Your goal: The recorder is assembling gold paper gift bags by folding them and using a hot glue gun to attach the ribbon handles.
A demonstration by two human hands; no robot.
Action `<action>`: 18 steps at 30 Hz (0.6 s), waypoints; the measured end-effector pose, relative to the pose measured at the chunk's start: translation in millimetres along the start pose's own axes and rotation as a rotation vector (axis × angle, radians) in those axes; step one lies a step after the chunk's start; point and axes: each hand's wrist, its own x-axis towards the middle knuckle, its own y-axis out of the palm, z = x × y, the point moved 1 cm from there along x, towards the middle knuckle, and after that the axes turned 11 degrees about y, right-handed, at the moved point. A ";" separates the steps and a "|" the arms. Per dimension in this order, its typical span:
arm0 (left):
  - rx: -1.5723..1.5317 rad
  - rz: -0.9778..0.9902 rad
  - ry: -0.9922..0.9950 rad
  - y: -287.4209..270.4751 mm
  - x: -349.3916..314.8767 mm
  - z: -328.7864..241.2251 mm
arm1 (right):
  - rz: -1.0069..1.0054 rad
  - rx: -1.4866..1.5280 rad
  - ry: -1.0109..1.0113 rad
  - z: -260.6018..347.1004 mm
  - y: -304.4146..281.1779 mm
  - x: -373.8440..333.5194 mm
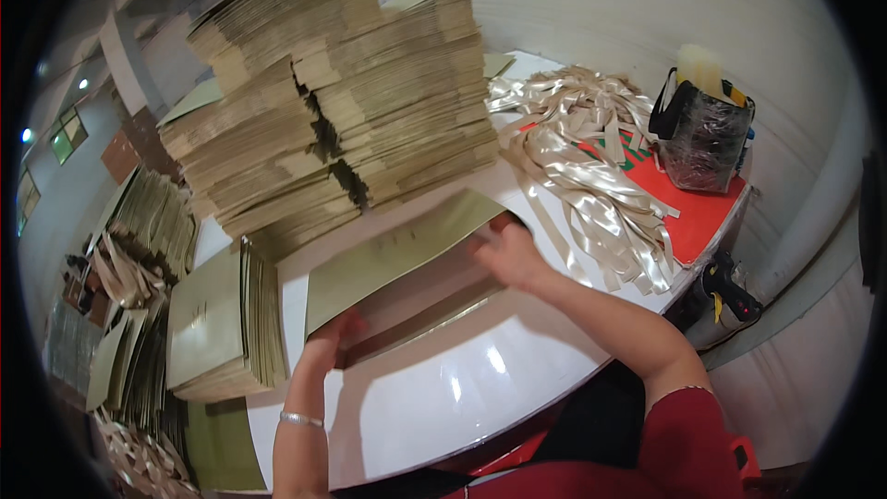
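The white table [499, 379] lies bare along its near edge, likely leaving your forearms room. Just beyond, the olive-gold bag [407, 254] lies on its side, mouth facing you. Your left hand [346, 328] reaches into its left end, fingers partly bent; your right hand [506, 254], loosely curled, meets its right end. Together they seem to spread the mouth, though blur and the panel hide whether either grips it. A flat stack [208, 323] stands near on the left, probably for easy reach. Right and farther, ribbons [591, 185] spill over a red sheet [707, 222]; the tall stack [407, 83] blocks the far side.
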 end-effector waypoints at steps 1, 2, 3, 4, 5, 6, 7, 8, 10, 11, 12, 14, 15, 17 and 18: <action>0.219 0.141 0.093 6.0 -9.1 -20.9 | 0.041 -0.394 -0.007 -3.7 -10.1 -0.8; 0.492 0.350 -0.043 21.3 -30.4 -58.3 | 0.251 -0.593 -0.025 1.2 -16.7 -17.1; 1.183 0.453 0.531 12.2 -52.9 -51.6 | 0.494 -0.786 -0.083 13.0 -10.2 -31.6; 1.353 0.524 0.611 24.7 -77.7 -91.2 | 0.168 -1.179 -0.677 -20.3 -8.1 -49.9; 1.446 0.533 0.501 19.1 -95.0 -77.3 | 0.241 -1.332 -0.520 -21.1 -7.5 -52.6; 1.439 0.534 0.479 14.0 -104.8 -76.9 | 0.324 -1.481 -0.352 -20.4 -3.8 -58.2; 1.508 0.525 0.534 8.4 -113.2 -81.2 | 0.342 -1.483 -0.350 -6.3 -4.6 -65.7; 1.594 0.507 0.591 5.6 -121.8 -94.0 | 0.355 -1.460 -0.333 20.3 -14.2 -74.4; 1.533 0.561 0.473 -7.8 -119.2 -124.3 | 0.370 -1.441 -0.310 52.4 -27.2 -81.8; 1.324 0.561 0.465 -18.8 -117.1 -135.2 | 0.302 -1.251 -0.422 62.1 -33.5 -82.7; 1.115 0.554 0.461 -25.4 -114.0 -147.6 | 0.230 -1.060 -0.524 75.2 -40.7 -83.3; 0.602 0.432 0.182 -35.9 -106.9 -162.9 | 0.522 -0.806 -0.176 112.2 -55.7 -82.2; 0.481 0.363 0.221 -41.1 -109.2 -160.9 | 0.499 -0.730 -0.291 109.4 -60.3 -79.0; 0.730 0.237 0.776 -41.6 -110.8 -157.6 | 0.413 -0.685 -0.509 102.5 -58.5 -72.3; 1.083 0.161 1.301 -35.8 -107.9 -153.5 | 0.321 -0.638 -0.710 96.4 -57.8 -70.5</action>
